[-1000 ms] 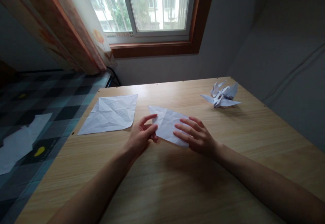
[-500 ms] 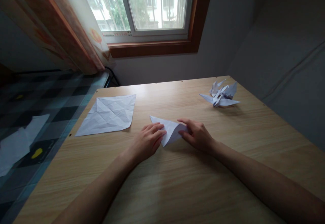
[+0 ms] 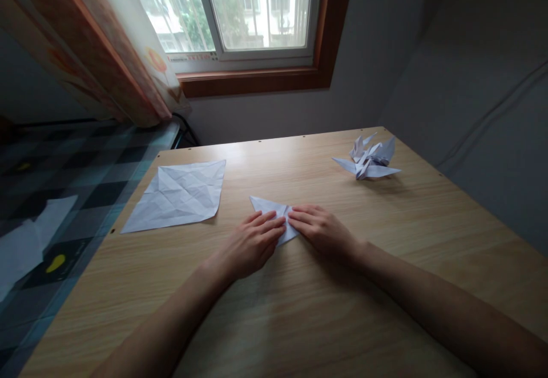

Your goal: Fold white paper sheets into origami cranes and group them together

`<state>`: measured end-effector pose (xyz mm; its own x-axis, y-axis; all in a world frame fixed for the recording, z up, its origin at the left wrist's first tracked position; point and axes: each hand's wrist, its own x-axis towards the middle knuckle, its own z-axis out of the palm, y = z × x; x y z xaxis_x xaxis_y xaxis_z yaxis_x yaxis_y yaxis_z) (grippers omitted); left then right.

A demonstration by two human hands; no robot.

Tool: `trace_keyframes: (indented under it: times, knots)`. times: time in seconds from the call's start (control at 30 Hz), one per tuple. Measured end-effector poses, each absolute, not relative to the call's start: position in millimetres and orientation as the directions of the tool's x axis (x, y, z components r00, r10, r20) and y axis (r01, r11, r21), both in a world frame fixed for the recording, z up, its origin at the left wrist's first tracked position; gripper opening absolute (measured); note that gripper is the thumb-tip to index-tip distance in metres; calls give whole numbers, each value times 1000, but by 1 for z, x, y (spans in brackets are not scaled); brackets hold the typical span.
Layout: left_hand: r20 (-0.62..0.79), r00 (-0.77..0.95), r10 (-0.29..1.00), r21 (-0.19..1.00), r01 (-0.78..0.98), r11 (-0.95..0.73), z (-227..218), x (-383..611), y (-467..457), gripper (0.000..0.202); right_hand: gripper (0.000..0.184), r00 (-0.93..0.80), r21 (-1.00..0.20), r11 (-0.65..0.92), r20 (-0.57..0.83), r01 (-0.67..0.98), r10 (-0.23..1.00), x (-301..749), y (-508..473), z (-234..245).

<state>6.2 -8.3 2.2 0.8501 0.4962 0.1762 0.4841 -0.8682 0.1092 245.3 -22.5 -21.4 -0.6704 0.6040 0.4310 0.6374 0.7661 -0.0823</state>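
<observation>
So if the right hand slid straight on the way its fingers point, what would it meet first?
Probably the left hand: it lies just ahead of the right hand, across a narrow gap on the folded paper, though depth is hard to judge.

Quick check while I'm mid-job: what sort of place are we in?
A room in a home, most likely a bedroom: a checked, bed-like surface lies to the left of the wooden table, and a flower-patterned curtain hangs by a window.
</observation>
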Motion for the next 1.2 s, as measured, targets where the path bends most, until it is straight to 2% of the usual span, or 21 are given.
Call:
trace_keyframes:
  times: [0.07, 0.17, 0.27, 0.4, 0.53, 0.8, 1.0, 1.2]
  knots:
    - [217, 844, 490, 118, 476, -872, 3, 7, -8, 33, 35, -694, -136, 784, 392, 606, 604, 242, -24, -22]
    - [264, 844, 468, 106, 456, -883, 2, 6, -6, 30, 42, -654, -258, 732, 331, 631, 680, 237, -28, -21]
    - [302, 844, 444, 113, 430, -895, 2, 5, -5, 26, 51, -643, -322, 690, 255, 648, 723, 235, -29, -17]
    - [317, 843, 434, 135, 413, -901, 3, 5, -6, 26, 69, -643, -282, 659, 161, 697, 749, 234, -28, -16]
    - [301, 853, 426, 105, 415, -904, 1, 4, -8, 30, 75, -630, -212, 632, 86, 746, 772, 237, -25, -15]
    - [280, 859, 429, 12, 443, -896, 4, 6, -14, 27, 85, -589, -186, 573, -40, 798, 807, 250, -23, -11]
    - [297, 860, 415, -59, 450, -891, 6, 11, -19, 23, 79, -535, -166, 526, -8, 834, 845, 260, -21, -16]
    - [292, 882, 371, -198, 435, -878, 3, 15, -22, 26, 71, -514, -166, 535, 156, 828, 844, 263, -22, -20]
